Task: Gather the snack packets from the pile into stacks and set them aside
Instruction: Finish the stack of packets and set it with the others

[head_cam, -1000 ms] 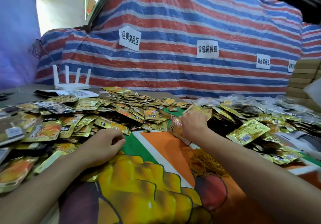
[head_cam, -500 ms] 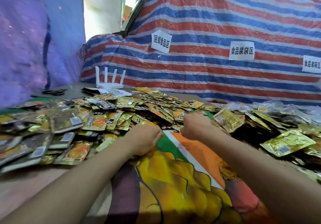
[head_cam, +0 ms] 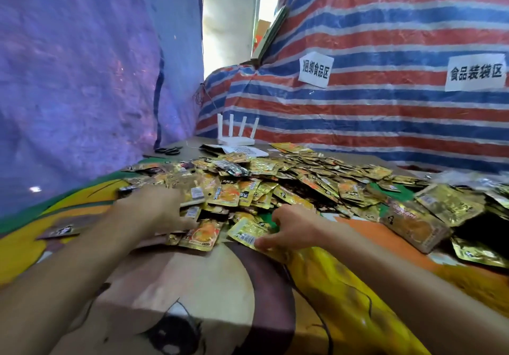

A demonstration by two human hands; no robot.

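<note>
A wide pile of gold and orange snack packets [head_cam: 289, 181] covers the far half of the table. My left hand [head_cam: 154, 208] lies flat on packets at the pile's near left edge, fingers spread over them. My right hand [head_cam: 294, 225] pinches a gold packet [head_cam: 248, 232] by its near corner at the pile's front edge. An orange-fronted packet [head_cam: 205, 235] lies between the two hands. A stack of packets [head_cam: 413, 224] lies to the right of my right hand.
The table wears a cartoon-print cloth [head_cam: 209, 286]. A white router [head_cam: 235, 137], papers [head_cam: 242, 151] and black scissors [head_cam: 168, 150] sit at the far left. A purple sheet [head_cam: 82, 79] hangs at left, a striped tarp [head_cam: 385, 107] with paper labels behind.
The view has swung left. My left hand moved out of a fist onto the left packets with fingers spread. My right hand came nearer and took hold of a gold packet.
</note>
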